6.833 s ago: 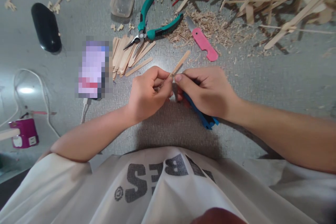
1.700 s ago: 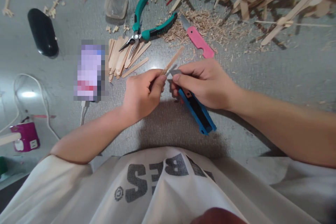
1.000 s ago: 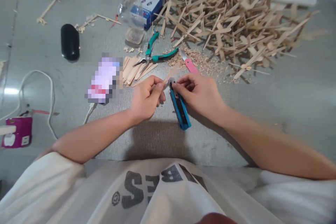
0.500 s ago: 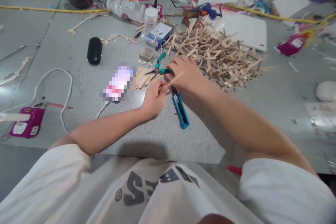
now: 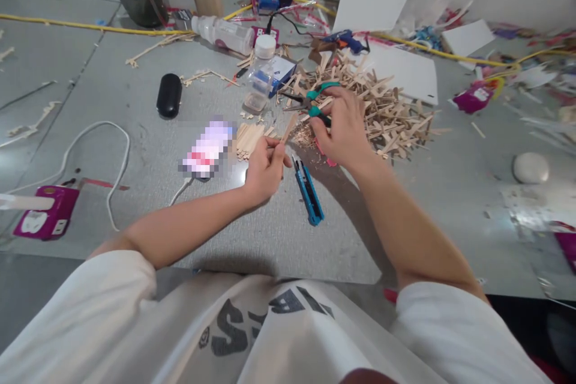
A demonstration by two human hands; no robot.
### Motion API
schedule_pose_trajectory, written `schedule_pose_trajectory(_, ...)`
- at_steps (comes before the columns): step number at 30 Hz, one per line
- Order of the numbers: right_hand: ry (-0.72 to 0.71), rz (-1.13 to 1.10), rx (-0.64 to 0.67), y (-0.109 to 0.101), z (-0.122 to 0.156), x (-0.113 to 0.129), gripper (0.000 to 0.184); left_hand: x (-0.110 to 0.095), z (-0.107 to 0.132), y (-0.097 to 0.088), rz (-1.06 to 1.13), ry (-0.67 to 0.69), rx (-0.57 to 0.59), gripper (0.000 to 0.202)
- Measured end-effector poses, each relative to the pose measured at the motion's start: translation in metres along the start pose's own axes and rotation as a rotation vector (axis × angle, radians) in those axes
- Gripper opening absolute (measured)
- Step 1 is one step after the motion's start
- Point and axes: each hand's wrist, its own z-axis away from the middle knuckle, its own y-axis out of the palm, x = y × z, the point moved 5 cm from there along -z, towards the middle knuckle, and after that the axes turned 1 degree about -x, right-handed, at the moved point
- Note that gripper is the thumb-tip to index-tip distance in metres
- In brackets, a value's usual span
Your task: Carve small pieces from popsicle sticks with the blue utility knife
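Note:
My left hand (image 5: 264,167) is closed in a pinch on a thin wooden stick (image 5: 288,128) that points up and to the right. Above and to the right of it, my right hand (image 5: 342,129) grips the green-handled pliers (image 5: 315,99), lifted off the floor, their jaws pointing left. The blue utility knife (image 5: 306,188) lies on the grey mat (image 5: 279,234) between my hands, released. A pink knife (image 5: 327,159) is mostly hidden under my right wrist.
A big heap of wooden sticks (image 5: 382,105) lies behind my right hand. A stack of flat sticks (image 5: 248,137), a phone (image 5: 207,149), a black case (image 5: 169,95), a clear bottle (image 5: 261,69) and a purple power strip (image 5: 42,219) with a white cable sit to the left.
My right hand set the blue knife down on the mat, reached to the pliers and lifted them. My left hand kept the stick. The view tilted up.

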Motion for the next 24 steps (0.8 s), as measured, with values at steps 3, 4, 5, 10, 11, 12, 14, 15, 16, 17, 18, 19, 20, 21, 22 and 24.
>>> schedule_pose_trajectory(3,-0.001,-0.172,-0.118,-0.009,0.026,0.007,0.025,-0.006,-0.003,-0.002,0.064,0.054,-0.066,0.022)
schedule_pose_trajectory(4,-0.009,-0.275,-0.13,-0.009,0.033,0.013,0.022,-0.009,-0.004,-0.003,0.074,0.081,-0.08,0.023)
schedule_pose_trajectory(5,-0.016,-0.409,-0.115,-0.007,0.039,0.02,0.019,-0.011,-0.004,-0.004,0.083,0.1,-0.084,0.024)
schedule_pose_trajectory(10,0.053,-0.879,-0.051,0.007,0.056,0.043,0.039,-0.016,-0.003,-0.006,0.128,0.121,-0.041,0.042)
schedule_pose_trajectory(11,0.078,-0.914,-0.036,0.011,0.057,0.044,0.045,-0.016,-0.002,-0.007,0.143,0.134,-0.027,0.047)
schedule_pose_trajectory(12,0.103,-0.939,-0.026,0.015,0.058,0.044,0.052,-0.018,-0.001,-0.006,0.155,0.156,-0.01,0.052)
schedule_pose_trajectory(14,0.137,-0.962,-0.018,0.022,0.061,0.041,0.061,-0.021,0.0,-0.005,0.162,0.224,0.033,0.055)
schedule_pose_trajectory(15,0.147,-0.961,-0.026,0.024,0.062,0.041,0.062,-0.023,0.0,-0.004,0.159,0.264,0.048,0.055)
schedule_pose_trajectory(16,0.157,-0.953,-0.041,0.026,0.064,0.04,0.06,-0.025,0.0,-0.004,0.156,0.3,0.051,0.054)
schedule_pose_trajectory(17,0.172,-0.944,-0.056,0.028,0.066,0.039,0.057,-0.026,0.0,-0.004,0.156,0.328,0.035,0.052)
schedule_pose_trajectory(18,0.183,-0.93,-0.075,0.029,0.068,0.039,0.052,-0.027,-0.002,-0.006,0.16,0.343,0.005,0.052)
schedule_pose_trajectory(19,0.189,-0.914,-0.099,0.029,0.069,0.038,0.047,-0.027,-0.003,-0.008,0.167,0.346,-0.037,0.052)
schedule_pose_trajectory(20,0.193,-0.899,-0.128,0.028,0.07,0.036,0.042,-0.026,-0.005,-0.011,0.173,0.335,-0.081,0.052)
schedule_pose_trajectory(21,0.187,-0.868,-0.16,0.027,0.07,0.034,0.037,-0.025,-0.007,-0.013,0.177,0.315,-0.118,0.053)
schedule_pose_trajectory(22,0.168,-0.808,-0.185,0.025,0.069,0.032,0.035,-0.024,-0.009,-0.015,0.179,0.288,-0.141,0.054)
schedule_pose_trajectory(24,0.096,-0.608,-0.205,0.021,0.065,0.026,0.039,-0.021,-0.012,-0.017,0.184,0.223,-0.143,0.055)
